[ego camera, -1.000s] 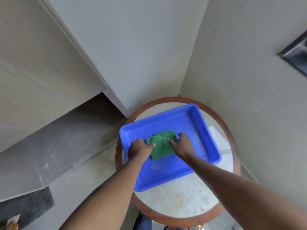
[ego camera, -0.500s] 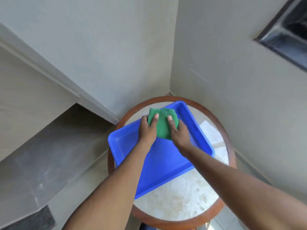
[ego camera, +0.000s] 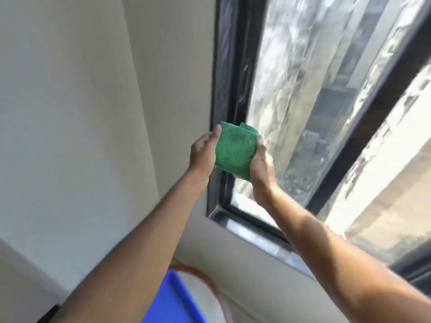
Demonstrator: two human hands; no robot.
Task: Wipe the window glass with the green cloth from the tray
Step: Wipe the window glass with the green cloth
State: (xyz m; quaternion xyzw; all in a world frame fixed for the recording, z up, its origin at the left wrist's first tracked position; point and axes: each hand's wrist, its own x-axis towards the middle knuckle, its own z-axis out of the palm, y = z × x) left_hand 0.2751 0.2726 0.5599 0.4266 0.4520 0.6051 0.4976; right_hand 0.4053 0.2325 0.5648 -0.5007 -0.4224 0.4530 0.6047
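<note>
- Both hands grip the green cloth (ego camera: 235,151) between them: the left hand (ego camera: 203,152) clamps its left edge, the right hand (ego camera: 260,167) clamps its right edge and lower corner.
- Left thumb tip lies against the cloth's upper left edge; the remaining left fingers are hidden behind the fabric.
- Right thumb lies along the cloth's right edge; the other right fingers are hidden behind the cloth.
- Cloth condition: folded into a compact, roughly rectangular pad, with a second folded layer showing at the top right corner.
- Cloth position: raised in the air in front of the lower left corner of the window, overlapping the dark window frame (ego camera: 229,89) and the left edge of the window glass (ego camera: 293,94) as viewed from the head camera. Contact between cloth and glass cannot be determined.
- Window glass: streaked and cloudy, divided by a dark mullion (ego camera: 363,134) running diagonally across the view.
- Both forearms extend up from the bottom of the view, bare.
- Blue tray (ego camera: 177,301): visible at the bottom edge, well below the cloth, resting on the round table (ego camera: 210,297), whose brown rim shows beside it.
- Walls (ego camera: 70,113): plain, light-coloured, left of the window.
</note>
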